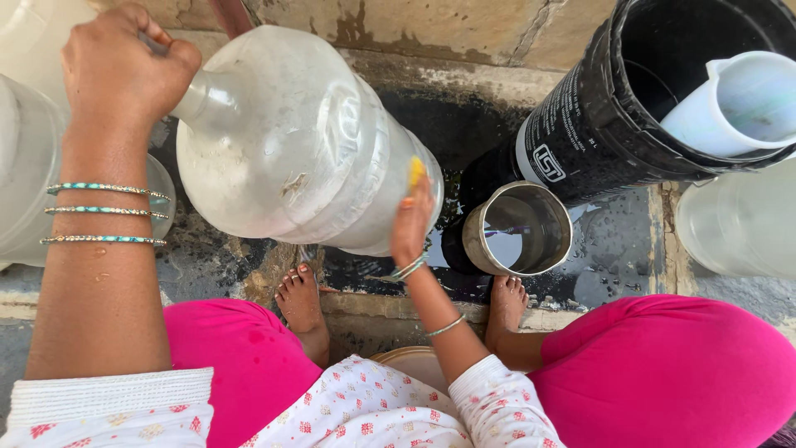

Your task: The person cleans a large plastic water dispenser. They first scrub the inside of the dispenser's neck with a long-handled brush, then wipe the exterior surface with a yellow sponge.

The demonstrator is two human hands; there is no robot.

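Two bare hands hold one large clear water jug (pixel 290 141), tipped on its side above wet ground. Left hand (pixel 124 62) is wrapped tight around the jug's neck; right hand (pixel 412 220) presses a yellow scrubber (pixel 414 170) against its base. Three bangles circle the left wrist. One steel pot (pixel 518 228), one black bucket (pixel 630 99) holding one white pitcher (pixel 738 104) stand nearby.

Bright, even daylight, soft shadows. Glare on wet floor (pixel 613 241) right of the steel pot (pixel 518 228). Wide-angle bend at the edges; big water jar (pixel 290 141) left of pot w/ slight blur.
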